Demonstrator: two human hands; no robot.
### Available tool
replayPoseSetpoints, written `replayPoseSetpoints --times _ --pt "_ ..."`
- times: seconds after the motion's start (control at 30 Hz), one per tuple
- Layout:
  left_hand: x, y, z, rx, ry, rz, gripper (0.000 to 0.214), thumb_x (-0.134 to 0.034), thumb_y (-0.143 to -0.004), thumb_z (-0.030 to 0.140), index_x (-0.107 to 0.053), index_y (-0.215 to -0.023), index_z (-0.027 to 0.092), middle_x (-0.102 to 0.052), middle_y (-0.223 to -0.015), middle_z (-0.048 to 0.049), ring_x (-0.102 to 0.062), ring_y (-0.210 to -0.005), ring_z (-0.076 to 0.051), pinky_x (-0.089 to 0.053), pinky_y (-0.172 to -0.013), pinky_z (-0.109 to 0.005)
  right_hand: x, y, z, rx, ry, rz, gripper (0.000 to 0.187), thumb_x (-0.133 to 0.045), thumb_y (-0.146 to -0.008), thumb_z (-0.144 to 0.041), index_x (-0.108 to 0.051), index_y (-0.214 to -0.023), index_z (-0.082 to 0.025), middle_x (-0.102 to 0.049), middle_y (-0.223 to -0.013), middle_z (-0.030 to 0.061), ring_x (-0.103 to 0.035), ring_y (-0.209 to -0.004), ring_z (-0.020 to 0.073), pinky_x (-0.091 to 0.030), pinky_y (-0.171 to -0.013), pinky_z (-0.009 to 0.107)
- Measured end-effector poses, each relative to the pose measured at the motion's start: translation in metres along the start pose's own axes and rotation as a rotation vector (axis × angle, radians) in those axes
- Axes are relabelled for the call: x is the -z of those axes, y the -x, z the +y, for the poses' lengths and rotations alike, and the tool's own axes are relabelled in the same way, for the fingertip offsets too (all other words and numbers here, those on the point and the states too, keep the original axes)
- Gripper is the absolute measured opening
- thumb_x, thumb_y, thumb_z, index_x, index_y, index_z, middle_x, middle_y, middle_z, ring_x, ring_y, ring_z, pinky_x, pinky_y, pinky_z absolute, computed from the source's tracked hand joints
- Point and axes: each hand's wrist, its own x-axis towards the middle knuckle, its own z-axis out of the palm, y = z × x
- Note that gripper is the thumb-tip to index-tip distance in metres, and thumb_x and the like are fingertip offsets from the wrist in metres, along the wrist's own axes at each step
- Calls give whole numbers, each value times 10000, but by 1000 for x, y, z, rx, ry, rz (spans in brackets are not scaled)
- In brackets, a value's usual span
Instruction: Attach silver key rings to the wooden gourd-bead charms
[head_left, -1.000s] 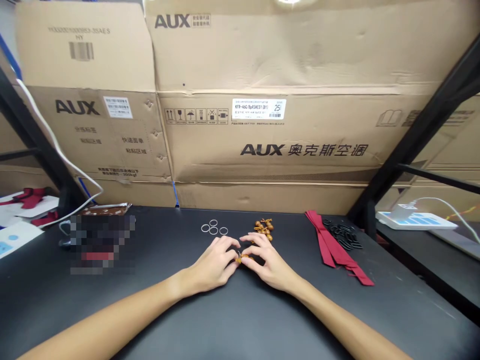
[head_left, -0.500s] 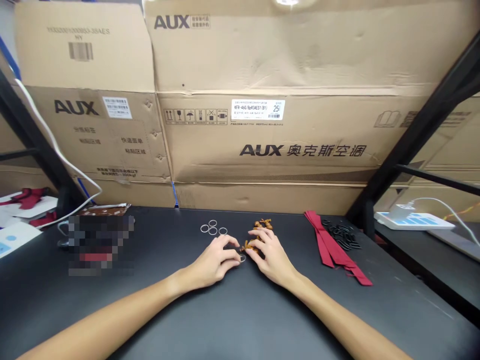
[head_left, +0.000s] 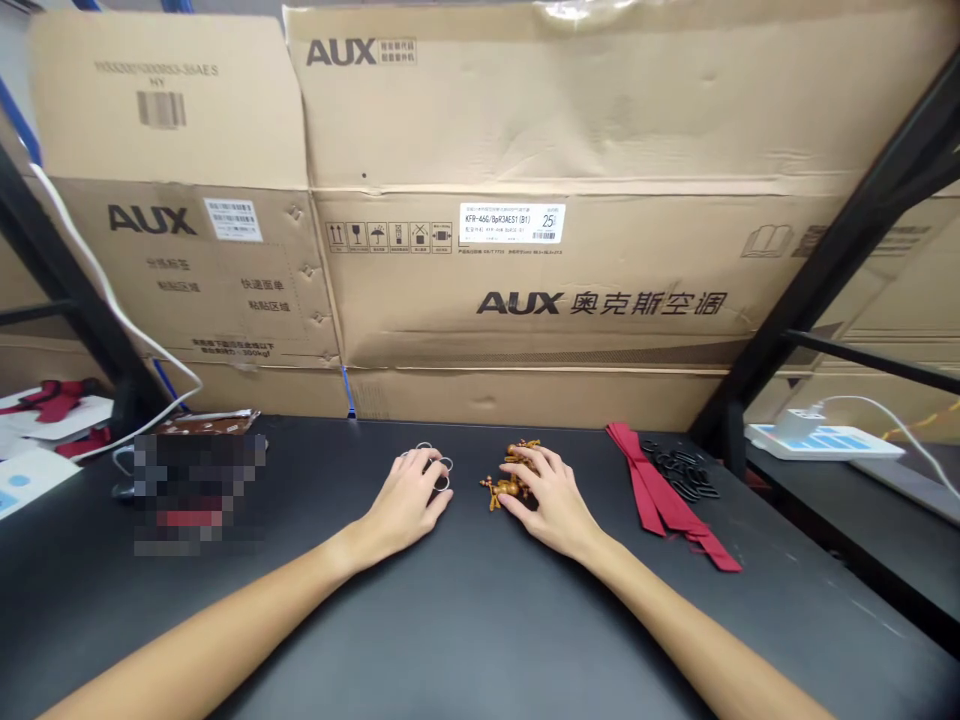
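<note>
My left hand [head_left: 405, 503] rests over a small group of thin silver rings [head_left: 451, 466], palm down with its fingers apart. Some of the rings show past the fingertips and beside the thumb; the others are covered. Under and beside my right hand [head_left: 553, 503] lies a cluster of small brown beaded ornaments [head_left: 508, 487]. That hand's fingers are spread across the ornaments, with the thumb near the closest one. Part of the cluster is hidden by the fingers.
Red fabric straps [head_left: 667, 500] lie to the right, beside a pile of black buckle-like loops [head_left: 682, 468]. A partly blurred package [head_left: 217, 423] sits at the left. Large cardboard boxes [head_left: 510, 340] wall off the back, between black metal frame posts [head_left: 780, 300].
My left hand has moved left and away, from beside the brown ornaments onto the silver rings. The single ring near its fingertips has left that spot. My right hand stays at the ornaments.
</note>
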Motion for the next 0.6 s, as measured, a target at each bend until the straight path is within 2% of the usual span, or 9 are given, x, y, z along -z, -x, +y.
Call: replayPoseSetpoints --times 0.1,0.2,0.3,0.47,0.6 --pt "-4 1 -8 15 -28 -61 429 -527 -909 388 -499 -1304 221 -450 -1399 -127 -386 -1302 -319 -327 -1046 -532 -3 0 2 -84 38 -50 566 -599 -806 -566 -529 -1304 -306 -412 -1442 101 -271 -1354 389 -299 -1024 634" --pt "-9 2 -16 31 -49 -146 499 -432 -945 479 -393 -1413 311 -359 -1495 -95 -312 -1369 -336 -229 -1082 -599 -6 -3 4 -131 49 -121 660 -526 -813 -656 -431 -1391 -351 -339 -1497 103 -206 -1381 432 -255 -1009 700" --pt "-11 0 -23 56 -55 -211 493 -357 -962 521 -384 -1421 345 -340 -1515 -69 -272 -1397 -332 -196 -1098 -597 -9 -8 6 -153 53 -182 659 -466 -834 -680 -399 -1411 -369 -312 -1515 94 -184 -1393 429 -244 -1019 698" --pt "-4 -7 -32 30 -49 -363 504 -223 -990 527 -345 -1444 347 -264 -1547 -36 -202 -1434 -266 -156 -1150 -497 -12 -18 11 -161 109 -266 525 -347 -913 -620 -480 -1357 -373 -312 -1525 47 -194 -1406 378 -207 -1083 618" --pt "2 -10 -43 45 -47 -399 540 -197 -987 546 -323 -1459 317 -238 -1553 -29 -178 -1442 -243 -132 -1164 -470 -15 -26 17 -170 127 -282 502 -337 -934 -564 -507 -1343 -329 -346 -1511 43 -227 -1404 336 -212 -1111 547"
